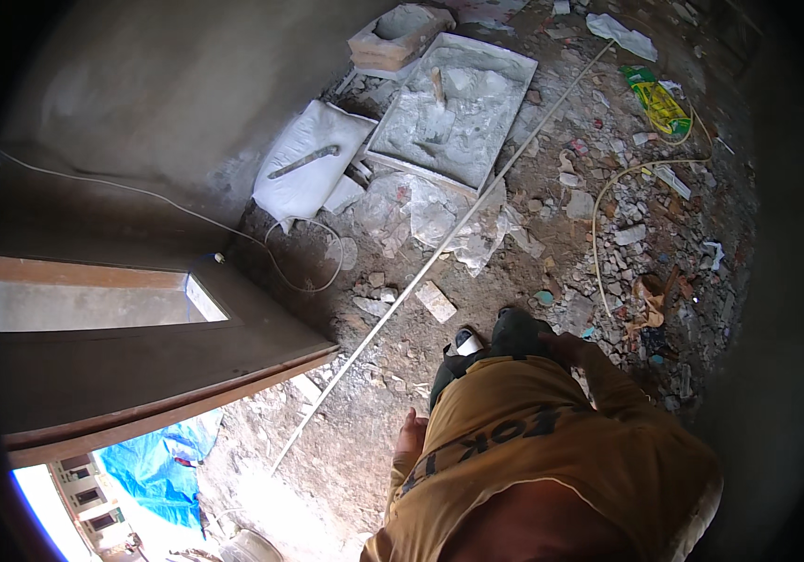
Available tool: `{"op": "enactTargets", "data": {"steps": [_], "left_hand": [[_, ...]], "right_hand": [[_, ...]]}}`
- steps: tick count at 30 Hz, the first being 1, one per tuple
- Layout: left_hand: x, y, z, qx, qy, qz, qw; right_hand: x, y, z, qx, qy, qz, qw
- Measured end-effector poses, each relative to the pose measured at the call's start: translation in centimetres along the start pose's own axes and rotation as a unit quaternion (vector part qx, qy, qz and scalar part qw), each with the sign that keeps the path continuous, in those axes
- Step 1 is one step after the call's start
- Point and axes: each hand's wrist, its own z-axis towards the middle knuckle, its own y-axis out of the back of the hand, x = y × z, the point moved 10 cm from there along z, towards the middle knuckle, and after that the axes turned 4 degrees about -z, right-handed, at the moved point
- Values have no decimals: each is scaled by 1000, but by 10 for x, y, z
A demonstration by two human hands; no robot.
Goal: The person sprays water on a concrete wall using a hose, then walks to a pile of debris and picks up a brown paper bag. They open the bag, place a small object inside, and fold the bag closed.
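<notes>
My left hand (411, 436) hangs beside my yellow-brown shirt (514, 421), its visible fingers loosely stretched and nothing seen in them. By the dark trousers (519, 332) is my right hand (566, 349), in shadow, fingers extended against the thigh and no object visible there. A long thin pale pole (439, 248) lies slantwise across the ground, ahead of my feet and apart from both hands. In front of my sandal (467, 342) sits a whitish broken block (436, 302).
Farther ahead stands a mixing tray (505, 140) with grey mortar and a wooden-handled tool (438, 89). Beside it are a white sack (303, 169) and a stacked block mould (397, 42). Rubble (626, 234) and a hose (598, 225) lie right; a framed wall opening (158, 384) is left.
</notes>
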Motion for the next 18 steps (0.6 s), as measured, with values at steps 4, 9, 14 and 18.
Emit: {"op": "enactTargets", "data": {"steps": [4,9,14,18], "left_hand": [[-22,102,-1,-212,-133,549,798],[3,165,-20,-262,54,460,847],[-25,83,16,-132,12,723,678],[-83,-15,82,-76,-83,890,441]], "right_hand": [[-10,30,19,-115,-15,-38,993],[-53,78,8,-198,-27,-151,968],[-130,113,30,-290,-33,-128,948],[-99,133,40,-256,-17,-169,952]]}}
